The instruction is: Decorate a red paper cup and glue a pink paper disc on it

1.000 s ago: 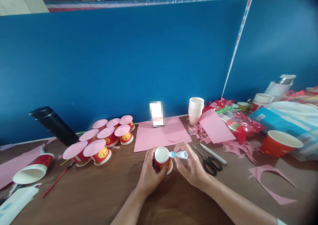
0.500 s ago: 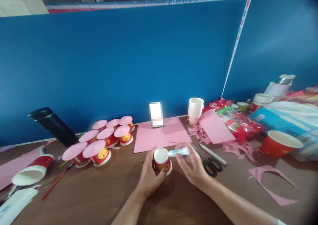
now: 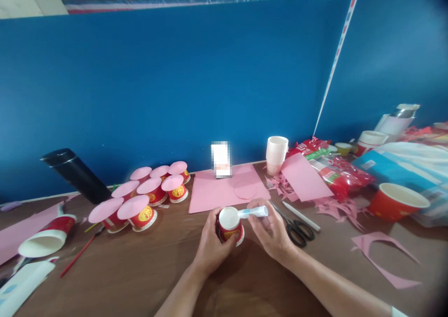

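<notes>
My left hand [image 3: 210,244] is wrapped round a small red paper cup [image 3: 231,227] turned upside down on the brown table [image 3: 140,275]. My right hand [image 3: 271,233] pinches a white and blue glue tube [image 3: 255,212], its tip touching the right edge of the cup's white bottom. Just behind the hands lies a pink paper sheet [image 3: 217,191] with a cut pink circle [image 3: 245,189] on it.
Several upside-down red cups with pink discs [image 3: 147,198] stand at the left, beside a black flask [image 3: 75,175] and a fallen red cup [image 3: 47,237]. Black scissors [image 3: 296,226], a white stick, pink scraps, a stack of white cups [image 3: 276,155], red packets and a red bowl [image 3: 397,200] fill the right.
The glue tube's tip has slid a little along the cup's bottom rim and the tube has tilted up slightly. The cup stays held in place.
</notes>
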`<action>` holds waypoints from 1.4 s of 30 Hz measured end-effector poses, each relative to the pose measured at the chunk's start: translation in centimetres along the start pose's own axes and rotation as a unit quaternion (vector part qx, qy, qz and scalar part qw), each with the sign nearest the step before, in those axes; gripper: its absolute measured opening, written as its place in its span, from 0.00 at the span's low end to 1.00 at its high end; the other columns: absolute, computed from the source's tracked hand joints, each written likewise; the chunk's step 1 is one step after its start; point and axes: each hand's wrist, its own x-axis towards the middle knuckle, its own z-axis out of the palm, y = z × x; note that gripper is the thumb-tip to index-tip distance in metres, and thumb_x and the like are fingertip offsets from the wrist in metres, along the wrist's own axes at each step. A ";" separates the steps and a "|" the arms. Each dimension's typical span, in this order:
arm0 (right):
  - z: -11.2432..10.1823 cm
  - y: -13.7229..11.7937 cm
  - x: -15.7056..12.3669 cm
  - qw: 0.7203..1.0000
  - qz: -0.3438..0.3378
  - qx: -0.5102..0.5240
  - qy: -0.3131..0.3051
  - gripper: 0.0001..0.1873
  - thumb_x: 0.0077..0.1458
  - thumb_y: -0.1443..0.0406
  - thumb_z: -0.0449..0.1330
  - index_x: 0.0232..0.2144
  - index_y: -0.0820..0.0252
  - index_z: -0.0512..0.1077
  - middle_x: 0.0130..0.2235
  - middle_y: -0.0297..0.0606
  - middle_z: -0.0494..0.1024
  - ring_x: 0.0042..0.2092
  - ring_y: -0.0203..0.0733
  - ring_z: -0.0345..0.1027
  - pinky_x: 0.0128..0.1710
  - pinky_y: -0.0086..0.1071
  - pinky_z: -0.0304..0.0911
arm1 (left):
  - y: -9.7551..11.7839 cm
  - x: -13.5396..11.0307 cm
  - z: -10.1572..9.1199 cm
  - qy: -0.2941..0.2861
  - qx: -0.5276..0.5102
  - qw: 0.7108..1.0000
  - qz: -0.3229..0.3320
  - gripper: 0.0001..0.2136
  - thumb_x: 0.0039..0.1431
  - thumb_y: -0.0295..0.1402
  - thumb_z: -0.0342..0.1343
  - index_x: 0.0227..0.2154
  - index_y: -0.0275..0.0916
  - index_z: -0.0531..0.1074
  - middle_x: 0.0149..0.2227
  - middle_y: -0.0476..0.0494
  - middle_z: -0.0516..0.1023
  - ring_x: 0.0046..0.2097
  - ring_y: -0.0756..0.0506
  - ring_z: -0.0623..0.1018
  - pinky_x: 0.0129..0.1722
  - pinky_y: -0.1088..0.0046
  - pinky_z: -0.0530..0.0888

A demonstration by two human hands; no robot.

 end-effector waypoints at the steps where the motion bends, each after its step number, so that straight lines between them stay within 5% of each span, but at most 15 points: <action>1: 0.0 0.0 0.0 1.000 -0.002 -0.002 0.001 0.05 0.57 0.64 0.52 0.36 0.57 0.64 0.33 0.37 0.68 0.33 0.38 0.63 0.34 0.29 0.63 | 0.0 0.0 0.0 0.001 0.000 1.000 0.000 0.25 0.44 0.32 0.59 0.47 0.38 0.60 0.45 0.40 0.71 0.46 0.41 0.73 0.47 0.62 0.69; 20: -0.6 -0.3 0.3 0.998 0.004 -0.046 -0.036 0.04 0.53 0.69 0.53 0.33 0.58 0.62 0.29 0.32 0.66 0.30 0.35 0.60 0.30 0.27 0.58 | -0.1 0.0 0.0 0.003 0.008 1.000 0.010 0.24 0.44 0.29 0.58 0.47 0.38 0.59 0.45 0.40 0.70 0.46 0.42 0.72 0.47 0.63 0.69; 27: -0.5 -0.2 0.4 1.000 0.007 0.010 0.010 0.03 0.55 0.67 0.52 0.35 0.58 0.63 0.32 0.34 0.68 0.32 0.36 0.62 0.33 0.28 0.60 | 0.0 0.0 -0.1 -0.015 0.017 1.000 0.006 0.26 0.45 0.28 0.56 0.50 0.38 0.58 0.48 0.40 0.69 0.49 0.42 0.70 0.50 0.62 0.67; 42: -0.1 -0.3 0.3 1.000 0.030 0.007 -0.001 0.02 0.55 0.67 0.54 0.33 0.58 0.63 0.29 0.32 0.66 0.29 0.34 0.60 0.29 0.26 0.60 | 0.2 0.0 -0.3 -0.027 0.006 1.000 0.005 0.27 0.45 0.26 0.54 0.51 0.38 0.57 0.48 0.40 0.69 0.50 0.42 0.70 0.51 0.62 0.66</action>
